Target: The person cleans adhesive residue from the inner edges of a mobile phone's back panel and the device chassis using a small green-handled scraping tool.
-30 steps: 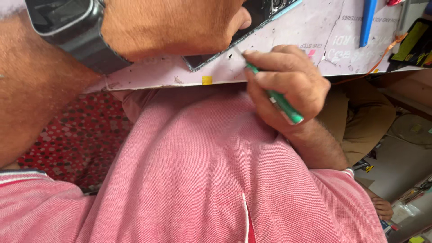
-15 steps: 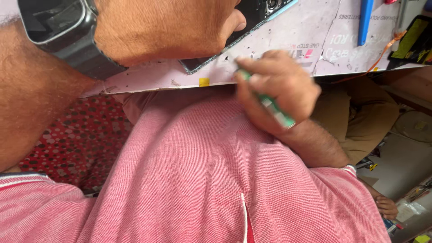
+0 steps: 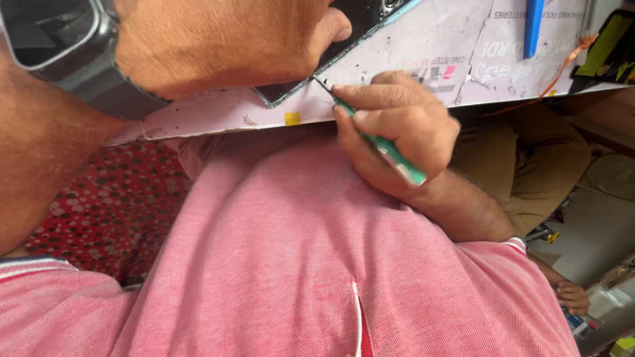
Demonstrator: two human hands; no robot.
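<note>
We find the left hand (image 3: 218, 43) pressed flat-fisted on a dark phone (image 3: 357, 20), fingers curled and thumb laid over the glass, pinning it to the bench (image 3: 423, 39). Whether the fingers wrap the phone's far edge we cannot tell; most of the phone is hidden under this hand. A grey watch (image 3: 53, 33) sits on the left wrist.

The right hand (image 3: 397, 129) is clenched around a green tool (image 3: 387, 151), held like a pen between thumb and forefinger, with the handle's end jutting out below the palm. We note the thin metal tip touching the phone's near corner, just below the left thumb. The two hands lie near each other without touching.

The phone rests at the bench's near edge, directly above the right hand. A small yellow tab (image 3: 292, 118) sits on that edge, left of the right hand's knuckles. Farther from the right hand, up and to its right, we see a blue strip (image 3: 533, 26) lying on the bench and an orange wire (image 3: 562, 66) trailing over the edge.

Below both hands is a pink shirt (image 3: 297, 264). Left of it we record a red spotted cloth (image 3: 106, 205). Another person's bare foot (image 3: 572, 295) shows well right of the right forearm.
</note>
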